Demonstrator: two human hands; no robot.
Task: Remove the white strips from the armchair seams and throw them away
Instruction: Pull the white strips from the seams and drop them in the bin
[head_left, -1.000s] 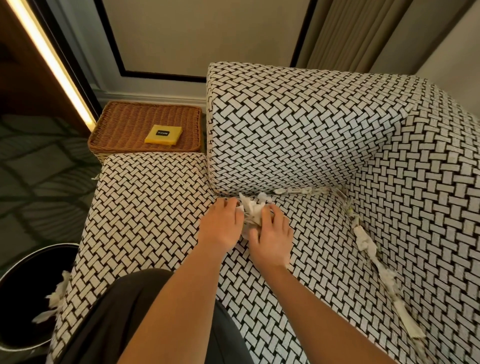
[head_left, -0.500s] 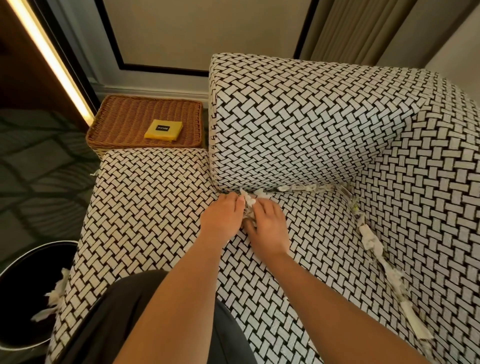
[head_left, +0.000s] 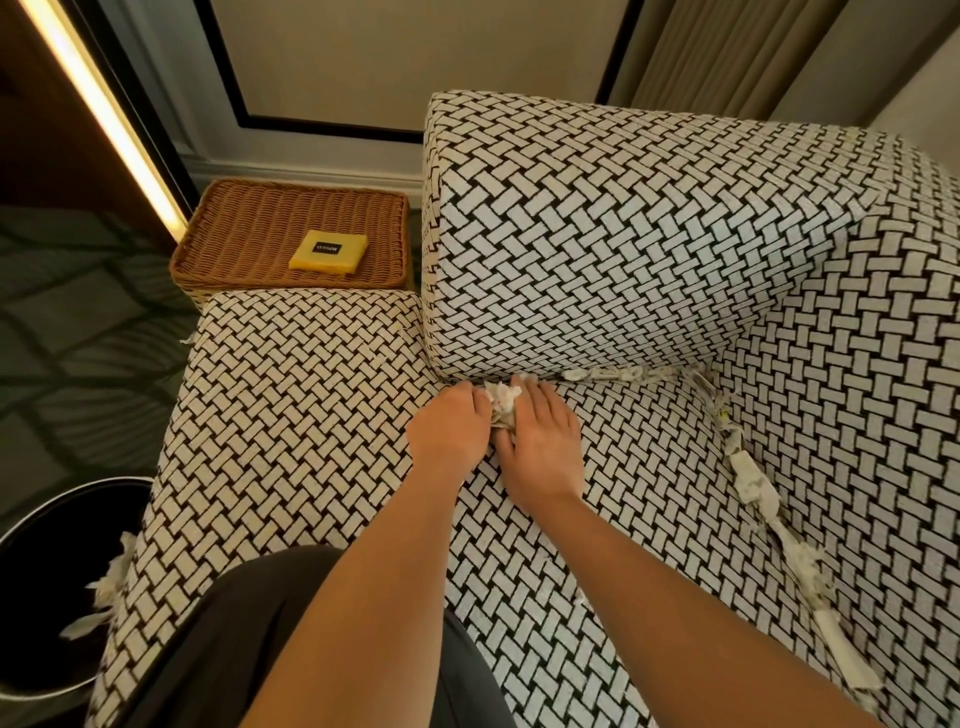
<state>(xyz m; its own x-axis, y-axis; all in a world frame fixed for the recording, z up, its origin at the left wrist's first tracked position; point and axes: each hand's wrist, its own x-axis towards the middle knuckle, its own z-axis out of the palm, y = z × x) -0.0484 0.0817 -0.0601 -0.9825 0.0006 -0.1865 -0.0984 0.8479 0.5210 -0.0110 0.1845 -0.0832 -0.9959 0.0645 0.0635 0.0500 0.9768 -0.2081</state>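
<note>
Reaching forward with both bare forearms, wrists close together. Holding left hand (head_left: 449, 431) and right hand (head_left: 545, 447) palm-down, side by side, fingers curled onto bunched white strips (head_left: 501, 408) pinched between them.

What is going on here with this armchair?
A person is pulling white strips out of the armchair seams. The left hand and right hand grip a crumpled wad at the far seam. More strips lie along that seam and the right one. Some are in the bin.
</note>
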